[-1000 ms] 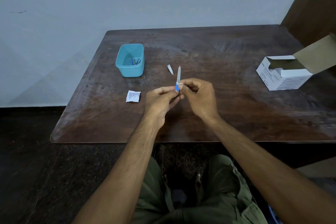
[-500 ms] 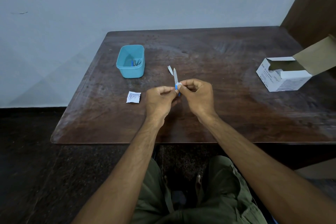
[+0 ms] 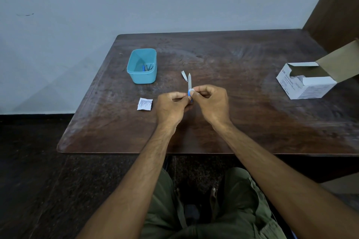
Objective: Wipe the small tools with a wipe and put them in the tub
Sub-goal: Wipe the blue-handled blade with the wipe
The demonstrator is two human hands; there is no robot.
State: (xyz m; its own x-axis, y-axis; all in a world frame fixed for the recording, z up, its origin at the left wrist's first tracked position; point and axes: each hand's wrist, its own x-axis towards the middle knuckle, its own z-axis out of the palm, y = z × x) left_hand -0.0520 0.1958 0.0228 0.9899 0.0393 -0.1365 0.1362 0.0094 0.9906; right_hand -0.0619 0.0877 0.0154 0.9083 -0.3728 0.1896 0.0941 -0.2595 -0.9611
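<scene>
A nail file [image 3: 189, 82] with a blue handle stands nearly upright over the middle of the table. My left hand [image 3: 171, 105] pinches its blue handle from the left. My right hand [image 3: 211, 103] pinches a small white wipe [image 3: 191, 90] round the file's lower blade. A small metal nail clipper [image 3: 184, 75] lies on the table just behind the file. The teal tub [image 3: 141, 75] stands at the left back with a few small tools inside.
A torn white wipe packet [image 3: 144, 104] lies left of my left hand. An open white box of wipes [image 3: 305, 81] sits at the right edge of the dark wooden table [image 3: 242, 122]. My knees show below the front edge.
The file has tilted from leaning right to leaning left, then back to near upright. The wipe in my right hand has slid a little along the blade near the handle.
</scene>
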